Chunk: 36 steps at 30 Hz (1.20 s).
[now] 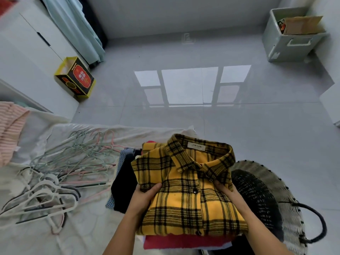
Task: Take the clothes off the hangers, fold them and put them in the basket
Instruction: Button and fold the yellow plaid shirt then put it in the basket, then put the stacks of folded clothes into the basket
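Observation:
A folded yellow and black plaid shirt (185,190) lies on top of a stack of folded clothes, with a red garment (176,242) showing under it. My left hand (145,197) grips the shirt's left edge, thumb on top. My right hand (227,193) grips its right edge below the collar. The stack rests at the bed's edge, right beside a woven black and white basket (272,199) whose inside is dark. More dark and blue folded clothes (125,184) lie left of the shirt.
A heap of empty hangers (60,172) covers the white bed sheet (82,227) to the left. A pink knit garment (9,127) lies at the far left. On the glossy floor stand a yellow box (75,78) and a grey storage bin (287,35).

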Each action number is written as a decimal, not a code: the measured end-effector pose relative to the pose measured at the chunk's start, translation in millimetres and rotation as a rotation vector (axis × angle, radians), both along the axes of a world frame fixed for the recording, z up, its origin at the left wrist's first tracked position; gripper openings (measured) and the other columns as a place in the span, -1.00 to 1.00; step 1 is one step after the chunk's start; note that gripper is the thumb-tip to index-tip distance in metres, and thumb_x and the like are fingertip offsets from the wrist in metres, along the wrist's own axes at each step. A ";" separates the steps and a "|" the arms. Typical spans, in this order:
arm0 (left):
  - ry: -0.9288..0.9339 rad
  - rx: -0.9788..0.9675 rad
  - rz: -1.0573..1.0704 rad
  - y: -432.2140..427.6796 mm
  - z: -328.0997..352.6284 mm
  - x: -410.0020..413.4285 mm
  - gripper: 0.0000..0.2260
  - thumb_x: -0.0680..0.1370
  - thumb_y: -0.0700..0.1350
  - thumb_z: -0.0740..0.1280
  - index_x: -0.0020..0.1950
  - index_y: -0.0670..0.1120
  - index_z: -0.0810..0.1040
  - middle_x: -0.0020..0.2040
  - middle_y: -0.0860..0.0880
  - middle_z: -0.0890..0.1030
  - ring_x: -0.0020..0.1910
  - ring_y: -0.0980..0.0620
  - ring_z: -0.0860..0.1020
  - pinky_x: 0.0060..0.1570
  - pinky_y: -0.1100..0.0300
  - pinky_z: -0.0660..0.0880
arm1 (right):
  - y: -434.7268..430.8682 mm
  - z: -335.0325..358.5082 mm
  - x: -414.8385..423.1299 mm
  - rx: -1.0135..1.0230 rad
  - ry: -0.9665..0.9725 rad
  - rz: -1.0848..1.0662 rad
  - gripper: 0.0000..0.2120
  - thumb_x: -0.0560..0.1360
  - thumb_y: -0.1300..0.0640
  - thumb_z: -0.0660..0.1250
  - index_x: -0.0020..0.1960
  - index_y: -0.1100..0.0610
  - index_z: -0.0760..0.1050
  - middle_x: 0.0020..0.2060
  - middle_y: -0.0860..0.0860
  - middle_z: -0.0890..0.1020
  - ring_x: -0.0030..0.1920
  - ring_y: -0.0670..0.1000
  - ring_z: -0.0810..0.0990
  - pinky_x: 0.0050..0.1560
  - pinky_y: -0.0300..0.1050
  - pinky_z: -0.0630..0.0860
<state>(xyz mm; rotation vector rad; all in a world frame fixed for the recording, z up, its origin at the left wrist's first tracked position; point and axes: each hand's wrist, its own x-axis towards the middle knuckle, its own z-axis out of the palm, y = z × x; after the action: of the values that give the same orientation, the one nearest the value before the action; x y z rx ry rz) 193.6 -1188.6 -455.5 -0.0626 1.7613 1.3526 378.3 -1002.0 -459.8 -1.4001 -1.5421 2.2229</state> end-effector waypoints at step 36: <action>-0.154 -0.277 -0.362 133.9 -187.2 172.8 -0.20 0.09 0.22 0.49 0.27 -0.01 0.41 0.10 0.05 0.59 0.06 0.08 0.55 0.03 0.17 0.46 | 70.9 -192.4 228.3 -0.120 -0.421 -0.167 0.60 -0.44 -0.61 0.18 0.49 0.14 0.13 0.45 0.17 0.25 0.46 0.18 0.18 0.44 0.09 0.07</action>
<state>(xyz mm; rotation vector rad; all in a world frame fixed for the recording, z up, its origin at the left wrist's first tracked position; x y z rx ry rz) 366.4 -1054.7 -642.6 0.0002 1.7197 0.8202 606.6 -931.1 -652.2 -2.0544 -1.3435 2.0429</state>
